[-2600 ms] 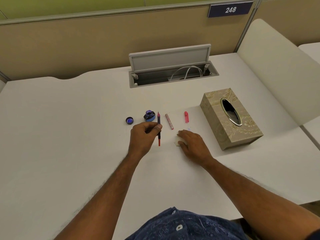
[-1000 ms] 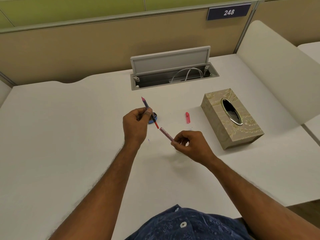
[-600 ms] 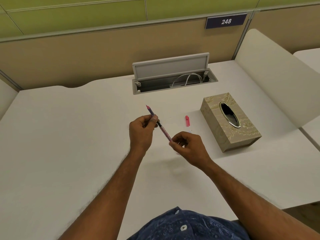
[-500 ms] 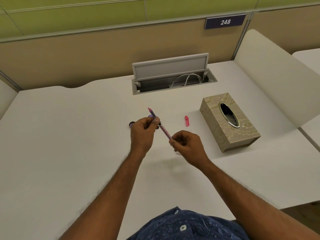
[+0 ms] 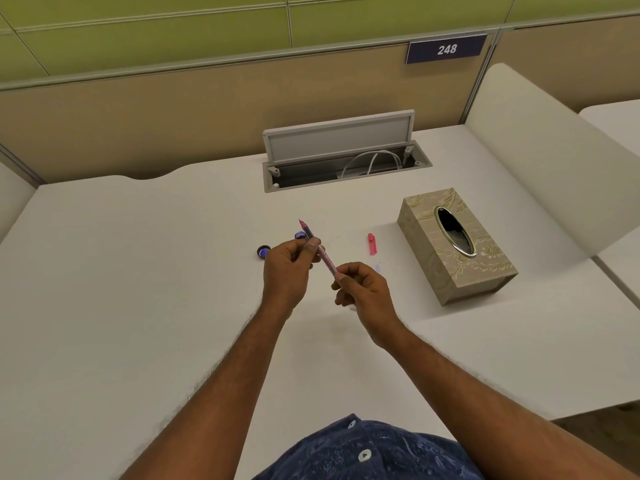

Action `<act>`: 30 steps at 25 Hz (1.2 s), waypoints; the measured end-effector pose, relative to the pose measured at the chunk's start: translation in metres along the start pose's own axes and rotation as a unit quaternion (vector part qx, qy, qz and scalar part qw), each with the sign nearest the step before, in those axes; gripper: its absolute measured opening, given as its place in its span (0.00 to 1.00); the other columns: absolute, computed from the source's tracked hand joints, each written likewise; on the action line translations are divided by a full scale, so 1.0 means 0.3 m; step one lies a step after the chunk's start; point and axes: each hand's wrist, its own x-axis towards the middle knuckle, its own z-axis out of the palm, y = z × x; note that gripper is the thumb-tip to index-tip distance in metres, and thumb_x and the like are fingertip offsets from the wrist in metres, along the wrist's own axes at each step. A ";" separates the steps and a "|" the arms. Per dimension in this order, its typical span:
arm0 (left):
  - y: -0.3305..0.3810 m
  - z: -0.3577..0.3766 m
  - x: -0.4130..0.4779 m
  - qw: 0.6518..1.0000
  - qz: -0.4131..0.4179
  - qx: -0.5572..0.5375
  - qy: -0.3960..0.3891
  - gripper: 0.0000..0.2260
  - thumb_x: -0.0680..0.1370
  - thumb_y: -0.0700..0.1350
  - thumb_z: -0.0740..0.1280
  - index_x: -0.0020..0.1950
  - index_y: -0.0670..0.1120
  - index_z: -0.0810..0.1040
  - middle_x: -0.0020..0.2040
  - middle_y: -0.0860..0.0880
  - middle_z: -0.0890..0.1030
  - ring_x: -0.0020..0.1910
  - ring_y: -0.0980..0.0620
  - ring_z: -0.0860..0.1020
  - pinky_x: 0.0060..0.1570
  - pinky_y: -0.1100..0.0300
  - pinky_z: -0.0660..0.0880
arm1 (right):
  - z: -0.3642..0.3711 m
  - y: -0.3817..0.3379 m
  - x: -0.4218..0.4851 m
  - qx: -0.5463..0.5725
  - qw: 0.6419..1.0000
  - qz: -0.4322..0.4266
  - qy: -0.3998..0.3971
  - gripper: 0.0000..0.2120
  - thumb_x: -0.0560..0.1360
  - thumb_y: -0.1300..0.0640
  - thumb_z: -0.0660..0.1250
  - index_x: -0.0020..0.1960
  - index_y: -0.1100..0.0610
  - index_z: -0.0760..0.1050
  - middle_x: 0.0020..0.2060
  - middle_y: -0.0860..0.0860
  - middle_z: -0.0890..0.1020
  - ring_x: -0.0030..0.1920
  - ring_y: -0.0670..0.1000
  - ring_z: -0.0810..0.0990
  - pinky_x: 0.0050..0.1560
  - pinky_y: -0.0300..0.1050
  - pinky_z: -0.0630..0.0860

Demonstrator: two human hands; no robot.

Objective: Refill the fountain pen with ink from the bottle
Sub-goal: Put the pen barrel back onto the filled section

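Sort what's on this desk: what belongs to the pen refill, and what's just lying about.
For the job:
- fountain pen, held by the left hand and right hand
- ink bottle, partly behind the left hand
- bottle cap
- pink pen cap

Lying about:
- tissue box
- open cable hatch
- number plate

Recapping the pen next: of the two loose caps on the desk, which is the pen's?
The slim pink cap, lying toward the tissue box, pink like the pen. The other, the round dark bottle cap, sits left of the left hand.
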 end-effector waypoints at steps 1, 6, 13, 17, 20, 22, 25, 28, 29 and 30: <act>-0.001 0.001 -0.001 1.000 0.004 0.003 -0.003 0.13 0.78 0.50 0.65 0.50 0.42 0.84 0.43 0.48 0.85 0.43 0.54 0.83 0.48 0.58 0.80 | 0.005 -0.002 -0.003 0.041 0.999 0.023 -0.005 0.06 0.79 0.61 0.63 0.52 0.60 0.78 0.36 0.55 0.81 0.32 0.51 0.77 0.38 0.45 0.76; -0.006 -0.005 0.003 1.000 0.009 0.005 -0.004 0.13 0.79 0.49 0.65 0.50 0.42 0.84 0.44 0.47 0.85 0.44 0.51 0.83 0.50 0.54 0.80 | 0.024 -0.013 -0.011 0.183 0.975 0.119 -0.033 0.10 0.81 0.57 0.59 0.58 0.61 0.74 0.33 0.56 0.78 0.30 0.51 0.72 0.36 0.44 0.72; -0.006 -0.010 0.002 1.000 0.015 -0.007 -0.017 0.12 0.79 0.48 0.64 0.51 0.42 0.84 0.46 0.46 0.85 0.45 0.51 0.83 0.49 0.56 0.80 | 0.043 -0.016 -0.018 0.141 0.984 0.102 -0.033 0.08 0.80 0.56 0.62 0.51 0.61 0.75 0.33 0.55 0.79 0.31 0.50 0.74 0.36 0.42 0.74; -0.010 -0.009 0.001 1.000 0.018 -0.007 -0.023 0.12 0.79 0.47 0.64 0.52 0.42 0.84 0.46 0.46 0.85 0.45 0.51 0.83 0.48 0.57 0.79 | 0.051 -0.022 -0.016 0.145 0.980 0.134 -0.028 0.19 0.81 0.48 0.56 0.49 0.62 0.78 0.30 0.54 0.78 0.30 0.51 0.75 0.37 0.45 0.74; -0.013 -0.004 -0.002 0.999 0.024 -0.007 -0.032 0.12 0.79 0.47 0.64 0.51 0.41 0.84 0.45 0.46 0.85 0.45 0.50 0.83 0.47 0.58 0.78 | 0.054 -0.012 -0.014 0.098 0.991 0.090 -0.017 0.13 0.79 0.54 0.64 0.57 0.62 0.73 0.32 0.54 0.78 0.31 0.51 0.74 0.38 0.45 0.74; -0.014 -0.003 -0.004 0.999 0.029 0.001 -0.035 0.12 0.79 0.47 0.64 0.50 0.41 0.84 0.44 0.46 0.85 0.44 0.51 0.83 0.46 0.59 0.78 | 0.047 -0.008 -0.012 0.078 0.994 0.072 -0.015 0.11 0.78 0.57 0.65 0.56 0.63 0.72 0.33 0.54 0.78 0.32 0.51 0.74 0.38 0.45 0.74; -0.014 -0.002 -0.003 0.999 0.027 0.001 -0.034 0.12 0.79 0.47 0.64 0.50 0.41 0.84 0.44 0.46 0.85 0.44 0.51 0.83 0.48 0.57 0.79 | 0.045 -0.012 -0.019 0.103 0.990 0.090 -0.023 0.13 0.80 0.53 0.61 0.51 0.63 0.75 0.33 0.55 0.79 0.31 0.51 0.76 0.38 0.45 0.75; -0.015 -0.002 -0.011 0.999 0.022 0.001 -0.039 0.12 0.79 0.47 0.64 0.48 0.42 0.85 0.44 0.47 0.85 0.43 0.51 0.83 0.48 0.57 0.78 | 0.045 -0.021 -0.026 0.114 0.985 0.124 -0.020 0.19 0.82 0.50 0.56 0.47 0.62 0.78 0.34 0.56 0.80 0.31 0.51 0.77 0.38 0.45 0.76; -0.017 -0.003 -0.015 0.999 0.020 0.001 -0.042 0.11 0.79 0.47 0.64 0.48 0.42 0.85 0.44 0.47 0.85 0.43 0.51 0.83 0.48 0.57 0.78 | 0.045 -0.020 -0.028 0.104 0.988 0.116 -0.024 0.19 0.82 0.50 0.56 0.48 0.62 0.79 0.35 0.56 0.81 0.31 0.52 0.77 0.38 0.45 0.76; -0.019 -0.002 -0.018 0.999 0.019 0.002 -0.043 0.11 0.79 0.47 0.65 0.47 0.42 0.85 0.43 0.47 0.85 0.43 0.52 0.83 0.48 0.57 0.78 | 0.044 -0.018 -0.028 0.088 0.991 0.097 -0.029 0.17 0.81 0.50 0.57 0.52 0.61 0.79 0.36 0.56 0.82 0.31 0.52 0.78 0.38 0.45 0.77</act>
